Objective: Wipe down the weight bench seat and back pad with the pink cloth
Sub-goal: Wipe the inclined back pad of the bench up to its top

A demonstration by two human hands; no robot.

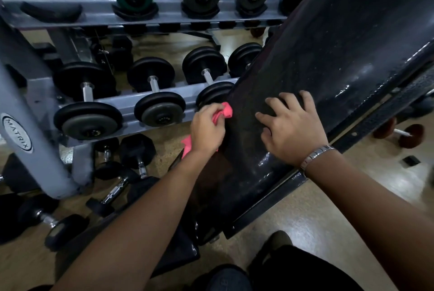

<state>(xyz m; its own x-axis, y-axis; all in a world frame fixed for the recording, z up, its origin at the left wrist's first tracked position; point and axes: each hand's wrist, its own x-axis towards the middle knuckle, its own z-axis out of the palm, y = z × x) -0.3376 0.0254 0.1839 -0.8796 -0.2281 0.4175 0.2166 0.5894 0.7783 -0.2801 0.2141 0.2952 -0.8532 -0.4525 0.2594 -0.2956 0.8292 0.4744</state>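
Observation:
The black back pad point(328, 51) of the weight bench slopes from the upper right down to the bottom centre, its surface worn and shiny in spots. My left hand point(206, 130) grips the bunched pink cloth point(224, 112) and holds it against the pad's left edge; a pink end hangs below the wrist. My right hand point(291, 126) rests on the pad with fingers spread, a metal watch on the wrist. The black seat pad point(180, 258) shows partly below my left forearm.
A grey dumbbell rack point(101, 9) with several black and green dumbbells stands close on the left. Loose hex dumbbells point(131, 164) lie on the tan floor beneath it. The bench's black metal frame point(305, 178) runs along the pad's right side. My legs are at the bottom.

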